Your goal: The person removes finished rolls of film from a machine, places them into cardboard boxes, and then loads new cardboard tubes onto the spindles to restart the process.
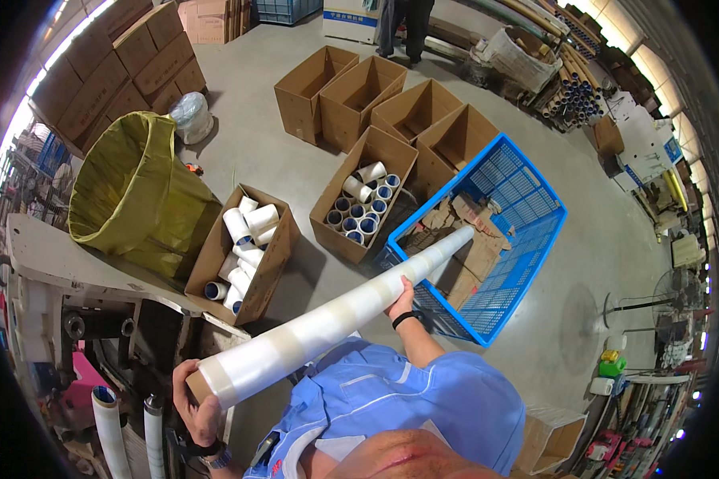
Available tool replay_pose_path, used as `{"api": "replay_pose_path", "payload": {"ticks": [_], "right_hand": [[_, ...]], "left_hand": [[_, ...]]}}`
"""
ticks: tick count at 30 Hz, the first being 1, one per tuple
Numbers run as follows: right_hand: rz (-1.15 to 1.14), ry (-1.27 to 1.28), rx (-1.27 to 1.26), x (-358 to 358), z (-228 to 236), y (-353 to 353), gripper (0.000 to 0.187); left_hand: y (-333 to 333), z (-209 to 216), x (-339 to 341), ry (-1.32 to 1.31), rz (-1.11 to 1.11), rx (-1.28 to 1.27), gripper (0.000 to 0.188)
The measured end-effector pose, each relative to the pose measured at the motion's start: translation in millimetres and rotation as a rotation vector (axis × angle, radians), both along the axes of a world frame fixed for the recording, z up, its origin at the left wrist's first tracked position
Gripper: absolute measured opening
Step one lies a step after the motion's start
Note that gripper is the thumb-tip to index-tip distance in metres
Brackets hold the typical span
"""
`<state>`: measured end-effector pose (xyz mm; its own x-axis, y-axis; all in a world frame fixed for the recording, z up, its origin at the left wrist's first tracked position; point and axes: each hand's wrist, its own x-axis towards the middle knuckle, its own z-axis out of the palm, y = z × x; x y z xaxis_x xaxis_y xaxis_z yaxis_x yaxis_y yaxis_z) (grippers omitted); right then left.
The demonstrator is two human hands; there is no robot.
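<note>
Across my front slants a long cardboard tube wound with bands of glossy white film (319,325). My left hand (198,403) is closed round its near end, where bare brown cardboard shows. Farther along, my right hand (402,299) grips the tube from the side and below, with some fingers hidden under it. The tube's far end reaches over a blue plastic crate (494,323). Torn pieces of cardboard (453,239) lie inside that crate.
Left of the tube stand a carton of loose white rolls (248,247) and a yellow-green bag-lined bin (136,191). A carton of upright rolls (363,203) and several open cartons (359,88) are beyond. Two wrapped tubes (112,431) stand lower left by a machine.
</note>
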<state>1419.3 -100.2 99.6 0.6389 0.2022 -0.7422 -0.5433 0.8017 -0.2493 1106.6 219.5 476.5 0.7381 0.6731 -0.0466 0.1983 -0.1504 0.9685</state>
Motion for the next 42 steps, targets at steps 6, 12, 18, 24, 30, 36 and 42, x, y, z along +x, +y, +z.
{"api": "replay_pose_path", "payload": {"ticks": [6,12,18,24,30,36,42], "right_hand": [[0.030,0.021,-0.024,-54.5,14.0,31.5,0.053],[0.062,-0.142,0.055,-90.8,62.8,59.9,0.069],[0.162,-0.222,0.066,-89.4,75.4,112.3,0.064],[0.320,-0.387,0.042,-51.9,124.5,147.4,0.075],[0.483,-0.396,0.161,37.2,101.9,226.6,0.089],[0.593,-0.285,0.169,20.2,98.4,338.3,0.086],[0.786,-0.174,0.065,-36.9,68.0,454.8,0.076]], "left_hand": [[61.1,-113.5,-105.1,-0.277,0.265,-0.264,0.059],[99.9,-252.3,-177.8,-0.325,0.820,-0.507,0.048],[116.8,-245.7,-166.7,-0.681,0.705,-1.062,0.027],[149.0,-275.1,-162.0,-0.891,0.715,-1.068,0.040],[173.8,-313.2,-144.6,-0.839,0.864,-1.167,0.066],[194.0,-307.8,-181.3,-0.916,1.133,-1.083,0.062],[225.9,-301.6,-248.1,-0.926,1.277,-0.771,0.058]]}}
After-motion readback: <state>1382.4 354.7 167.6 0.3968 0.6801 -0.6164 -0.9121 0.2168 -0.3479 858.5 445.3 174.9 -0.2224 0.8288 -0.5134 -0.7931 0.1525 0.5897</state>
